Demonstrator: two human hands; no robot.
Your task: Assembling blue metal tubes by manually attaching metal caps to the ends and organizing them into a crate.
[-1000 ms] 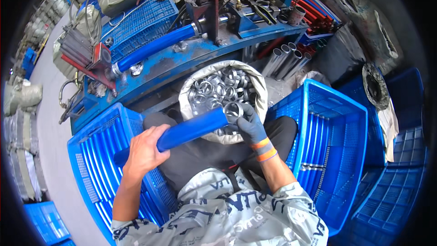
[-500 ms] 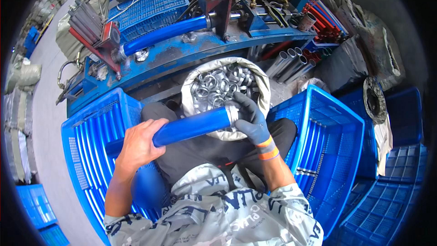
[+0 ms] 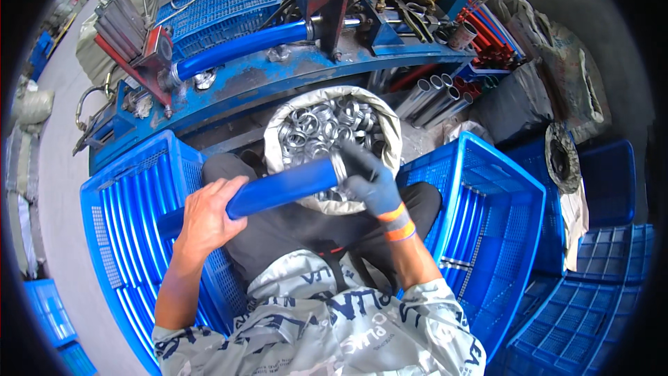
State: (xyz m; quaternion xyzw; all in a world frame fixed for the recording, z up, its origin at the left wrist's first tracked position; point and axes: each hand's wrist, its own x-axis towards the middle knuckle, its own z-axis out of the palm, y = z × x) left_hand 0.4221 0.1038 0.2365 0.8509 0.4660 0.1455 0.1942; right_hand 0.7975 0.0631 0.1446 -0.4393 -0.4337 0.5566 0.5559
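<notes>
Across my lap I hold a shiny blue tube (image 3: 285, 186), tilted with its right end higher. My bare left hand (image 3: 210, 217) is wrapped round it toward its left end. On the tube's right end sits a silver metal ring (image 3: 338, 166). My right hand (image 3: 370, 179), in a dark grey glove, closes on this ring from the right; its fingertips are slightly blurred. Just beyond the tube stands a pale sack with a rolled rim (image 3: 273, 143), holding many loose silver rings (image 3: 321, 125).
Blue crates stand on both sides, the left crate (image 3: 92, 219) and right crate (image 3: 532, 237) both with blue tubes inside. A blue machine bench (image 3: 236, 90) spans the far side, with another blue tube (image 3: 243, 47) clamped in it. Bare metal tubes (image 3: 431, 97) lie at its right.
The view has shifted, so the surroundings sit a little further left. Less of the ring shows past the tube's end, and my right fingers have shifted around it. My left hand keeps its grip.
</notes>
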